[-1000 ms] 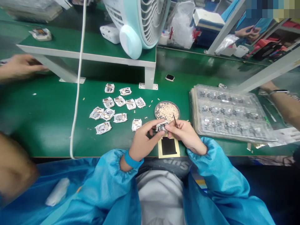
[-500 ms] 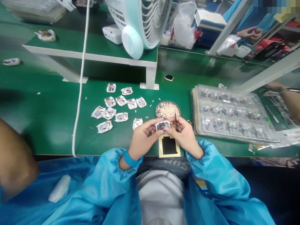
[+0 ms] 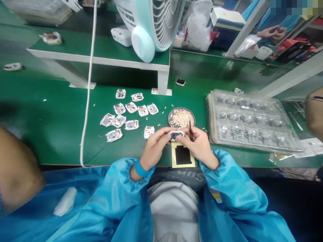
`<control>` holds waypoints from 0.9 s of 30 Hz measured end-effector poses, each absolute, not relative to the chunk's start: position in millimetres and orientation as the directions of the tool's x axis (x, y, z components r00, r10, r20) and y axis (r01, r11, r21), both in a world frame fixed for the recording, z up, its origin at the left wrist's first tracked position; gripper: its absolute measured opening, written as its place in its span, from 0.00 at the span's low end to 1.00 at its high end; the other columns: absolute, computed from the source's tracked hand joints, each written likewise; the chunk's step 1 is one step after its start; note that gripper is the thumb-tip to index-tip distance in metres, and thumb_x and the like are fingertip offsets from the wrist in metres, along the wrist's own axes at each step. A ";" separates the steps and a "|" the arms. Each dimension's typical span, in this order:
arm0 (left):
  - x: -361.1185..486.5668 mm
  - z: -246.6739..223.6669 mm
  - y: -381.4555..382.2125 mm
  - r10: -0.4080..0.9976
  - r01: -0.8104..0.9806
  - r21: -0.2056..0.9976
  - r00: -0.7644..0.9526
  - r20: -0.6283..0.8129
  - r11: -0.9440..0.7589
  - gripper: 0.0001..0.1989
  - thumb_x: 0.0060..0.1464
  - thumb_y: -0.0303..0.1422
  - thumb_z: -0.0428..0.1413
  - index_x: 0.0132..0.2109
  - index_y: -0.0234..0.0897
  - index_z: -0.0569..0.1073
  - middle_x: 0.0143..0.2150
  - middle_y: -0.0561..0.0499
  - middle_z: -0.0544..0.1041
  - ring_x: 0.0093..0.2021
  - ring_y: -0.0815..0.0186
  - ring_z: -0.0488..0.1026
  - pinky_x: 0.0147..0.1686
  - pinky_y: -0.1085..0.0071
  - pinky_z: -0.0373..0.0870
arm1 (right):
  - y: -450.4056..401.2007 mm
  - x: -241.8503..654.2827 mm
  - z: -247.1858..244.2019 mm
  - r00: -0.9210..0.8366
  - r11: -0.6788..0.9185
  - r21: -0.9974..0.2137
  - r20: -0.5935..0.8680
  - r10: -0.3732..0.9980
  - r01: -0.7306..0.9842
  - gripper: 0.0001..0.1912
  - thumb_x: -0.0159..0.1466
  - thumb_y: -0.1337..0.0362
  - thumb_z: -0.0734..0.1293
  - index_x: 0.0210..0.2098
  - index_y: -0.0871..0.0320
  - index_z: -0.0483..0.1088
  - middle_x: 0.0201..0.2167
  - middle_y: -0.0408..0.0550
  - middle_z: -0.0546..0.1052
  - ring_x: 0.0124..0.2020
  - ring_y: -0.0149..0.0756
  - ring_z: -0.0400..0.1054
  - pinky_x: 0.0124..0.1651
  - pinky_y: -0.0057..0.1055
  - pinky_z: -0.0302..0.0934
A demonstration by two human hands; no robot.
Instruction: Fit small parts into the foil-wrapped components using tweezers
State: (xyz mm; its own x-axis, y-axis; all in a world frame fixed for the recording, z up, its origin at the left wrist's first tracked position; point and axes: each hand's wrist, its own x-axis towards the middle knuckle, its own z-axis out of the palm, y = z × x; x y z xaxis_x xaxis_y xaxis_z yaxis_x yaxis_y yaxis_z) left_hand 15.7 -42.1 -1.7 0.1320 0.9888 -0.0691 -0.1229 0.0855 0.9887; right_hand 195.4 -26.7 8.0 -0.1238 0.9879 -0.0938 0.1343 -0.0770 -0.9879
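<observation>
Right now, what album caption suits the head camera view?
Bare left hand and right hand hold a small white-rimmed casing at a green workbench, slim dark tweezers in the right.

One held case [image 3: 174, 135] — eleven clustered cases [image 3: 131, 107]

Between the two hands, the white casing [image 3: 176, 135] now sits more level, its tilt of a second ago reduced. The left hand [image 3: 155, 144] has shifted its thumb from below the casing up onto its left end. Rising from the right hand [image 3: 199, 144], the tweezers [image 3: 190, 130] stand straighter. Far left of the left hand, a co-worker's hand has left the tabletop [image 3: 60, 134], baring a second casing [image 3: 12, 66]. Far right of the right hand, another co-worker's forearm [image 3: 314, 116] has drawn outward.
</observation>
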 end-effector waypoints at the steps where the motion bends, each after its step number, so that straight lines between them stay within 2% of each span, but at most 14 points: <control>1: 16.6 -0.6 -42.4 0.990 -0.098 0.992 0.130 -0.060 0.074 0.14 0.64 0.37 0.56 0.52 0.39 0.82 0.44 0.48 0.81 0.37 0.66 0.72 0.39 0.72 0.72 | -26.8 195.2 7.7 -0.124 -0.072 -0.987 -0.090 0.988 0.142 0.15 0.56 0.55 0.76 0.35 0.59 0.74 0.18 0.34 0.58 0.21 0.26 0.50 0.26 0.28 0.46; 6: 17.7 -0.8 -42.2 0.990 -0.083 0.993 0.125 -0.067 0.078 0.15 0.63 0.39 0.58 0.52 0.39 0.81 0.48 0.47 0.81 0.40 0.63 0.74 0.39 0.71 0.72 | -26.3 194.9 8.5 -0.109 -0.070 -0.985 -0.087 0.990 0.157 0.15 0.55 0.56 0.76 0.35 0.59 0.74 0.18 0.34 0.60 0.21 0.26 0.51 0.26 0.27 0.48; 10: 15.5 -4.6 -40.9 0.988 -0.089 0.989 0.112 -0.108 0.118 0.16 0.64 0.39 0.56 0.52 0.39 0.81 0.44 0.47 0.82 0.35 0.66 0.72 0.37 0.72 0.71 | -25.4 194.0 10.6 -0.106 -0.088 -0.986 -0.104 0.989 0.142 0.16 0.53 0.55 0.77 0.34 0.59 0.74 0.18 0.34 0.62 0.21 0.25 0.52 0.26 0.27 0.48; 18: 17.0 -2.8 -39.0 0.988 -0.101 0.987 0.108 -0.115 0.126 0.14 0.61 0.39 0.59 0.49 0.38 0.82 0.41 0.49 0.82 0.34 0.67 0.72 0.36 0.72 0.72 | -23.3 193.8 9.4 -0.125 -0.094 -0.991 -0.105 0.987 0.091 0.18 0.52 0.54 0.78 0.34 0.59 0.74 0.20 0.36 0.66 0.21 0.25 0.54 0.25 0.26 0.51; 23: 17.8 -3.3 -38.7 0.987 -0.101 0.988 0.123 -0.108 0.120 0.14 0.61 0.39 0.59 0.48 0.37 0.82 0.43 0.47 0.83 0.37 0.65 0.75 0.36 0.72 0.73 | -26.8 195.1 7.5 -0.126 -0.044 -0.992 -0.059 0.990 0.121 0.15 0.54 0.57 0.77 0.34 0.60 0.75 0.20 0.36 0.65 0.21 0.24 0.51 0.25 0.26 0.48; 27: 20.2 -5.3 -39.2 0.989 -0.117 0.988 0.121 -0.085 0.100 0.13 0.55 0.36 0.64 0.46 0.36 0.81 0.43 0.46 0.84 0.41 0.62 0.79 0.41 0.70 0.75 | -28.8 197.4 6.1 -0.134 0.002 -0.987 -0.020 0.991 0.162 0.12 0.55 0.60 0.76 0.36 0.60 0.76 0.22 0.37 0.66 0.22 0.25 0.49 0.26 0.27 0.46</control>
State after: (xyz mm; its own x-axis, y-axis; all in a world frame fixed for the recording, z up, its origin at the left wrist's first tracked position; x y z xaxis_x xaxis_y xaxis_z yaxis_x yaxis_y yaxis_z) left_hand 20.2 -39.2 -5.3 0.1209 0.9890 -0.0854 -0.1172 0.0997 0.9881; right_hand 197.4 -28.8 6.1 -0.1340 0.9908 -0.0202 0.1620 0.0018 -0.9868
